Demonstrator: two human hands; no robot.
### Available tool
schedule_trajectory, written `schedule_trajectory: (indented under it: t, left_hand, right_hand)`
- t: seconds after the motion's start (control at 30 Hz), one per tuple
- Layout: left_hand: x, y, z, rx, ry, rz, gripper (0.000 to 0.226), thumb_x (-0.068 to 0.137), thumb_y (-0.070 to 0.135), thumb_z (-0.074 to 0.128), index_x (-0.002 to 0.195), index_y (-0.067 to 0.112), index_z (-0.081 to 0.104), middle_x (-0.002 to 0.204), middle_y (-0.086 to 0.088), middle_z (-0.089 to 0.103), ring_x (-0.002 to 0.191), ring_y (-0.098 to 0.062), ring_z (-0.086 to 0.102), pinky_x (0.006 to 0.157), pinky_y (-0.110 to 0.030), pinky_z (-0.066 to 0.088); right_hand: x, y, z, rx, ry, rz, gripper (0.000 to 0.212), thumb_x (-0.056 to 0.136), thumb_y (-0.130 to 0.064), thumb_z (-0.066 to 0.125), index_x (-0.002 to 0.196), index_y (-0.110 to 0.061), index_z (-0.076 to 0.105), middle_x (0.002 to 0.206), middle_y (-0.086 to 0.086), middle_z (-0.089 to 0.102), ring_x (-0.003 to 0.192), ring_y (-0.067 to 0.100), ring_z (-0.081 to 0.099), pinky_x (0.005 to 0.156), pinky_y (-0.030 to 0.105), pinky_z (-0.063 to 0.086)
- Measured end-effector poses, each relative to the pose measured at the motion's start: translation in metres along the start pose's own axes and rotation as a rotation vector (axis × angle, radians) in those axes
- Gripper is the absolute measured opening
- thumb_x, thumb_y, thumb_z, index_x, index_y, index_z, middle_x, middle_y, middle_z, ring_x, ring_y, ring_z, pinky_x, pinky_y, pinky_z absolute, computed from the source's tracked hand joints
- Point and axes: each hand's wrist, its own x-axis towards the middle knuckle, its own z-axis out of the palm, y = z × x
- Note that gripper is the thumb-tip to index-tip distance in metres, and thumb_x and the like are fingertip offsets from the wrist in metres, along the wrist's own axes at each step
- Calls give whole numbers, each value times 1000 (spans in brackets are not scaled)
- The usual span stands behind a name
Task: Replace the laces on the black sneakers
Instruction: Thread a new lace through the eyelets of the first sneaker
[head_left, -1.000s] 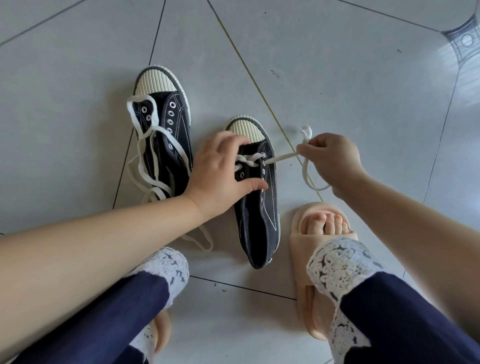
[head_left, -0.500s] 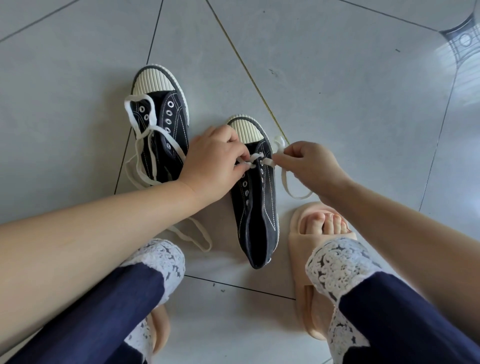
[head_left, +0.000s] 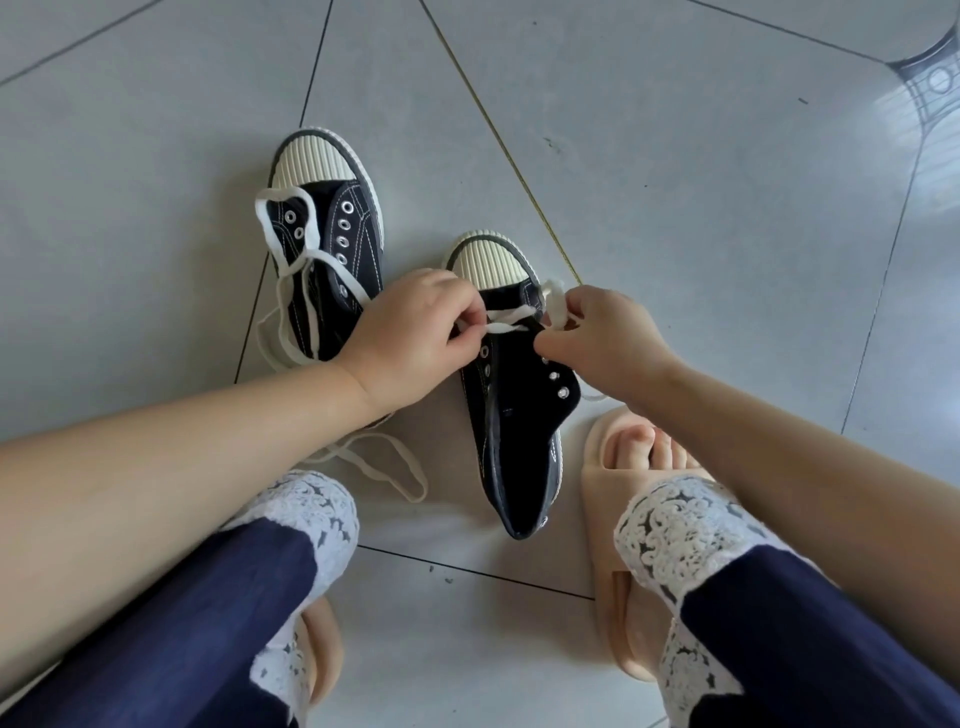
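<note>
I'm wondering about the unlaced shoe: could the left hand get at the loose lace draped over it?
Probably yes: the loose lace lies uncovered beside the left hand, though that hand pinches the other sneaker's lace and would need to let go.

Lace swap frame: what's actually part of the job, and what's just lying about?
In the job: near sneaker; white lace across its front eyelets; left hand and right hand, both pinching that lace; far sneaker; loose lace draped over it.
Lying about: beige slippers on the person's feet; lace-trimmed trouser legs; tiled floor.
</note>
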Motion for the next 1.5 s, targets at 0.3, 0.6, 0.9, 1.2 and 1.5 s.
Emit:
schedule_trajectory:
  t: [0.3,0.6,0.9,1.2,1.5]
  left_hand:
    - [-10,-1,-12,41,20,73,5,74,-3,62,73,-2,57,62,-5,53,60,-25,47,55,-34,40]
    - [4,2,-1,-121,-103,-246,13,79,32,66,82,20,67,72,12,51,68,-8,48,65,-23,37]
    - [-2,9,5,-241,-42,-292,7,76,21,71,83,19,69,67,10,43,62,-2,42,59,-10,32]
    - [-2,12,0,-365,-134,-304,9,82,29,65,88,27,71,77,10,51,71,-2,49,68,-6,33]
    - [2,11,-1,-190,-224,-227,12,85,21,60,90,23,70,80,13,60,77,-7,52,70,-21,40]
  right_hand:
    - [-3,4,1,85,3,-9,6,76,-15,63,78,-9,60,66,-5,52,60,12,46,52,24,36]
    - [-2,3,4,79,11,-4,18,76,-16,64,88,-2,62,76,5,55,68,18,48,59,28,37]
    - [-2,4,3,80,-3,-9,17,77,-16,63,87,-3,62,70,0,52,60,15,44,53,26,34]
    - [-1,7,3,133,-23,6,6,77,-16,64,74,-15,59,61,-8,48,52,8,41,44,15,32]
    - [0,7,3,120,-26,-2,13,76,-16,64,68,-19,55,60,-7,46,51,9,40,36,8,26]
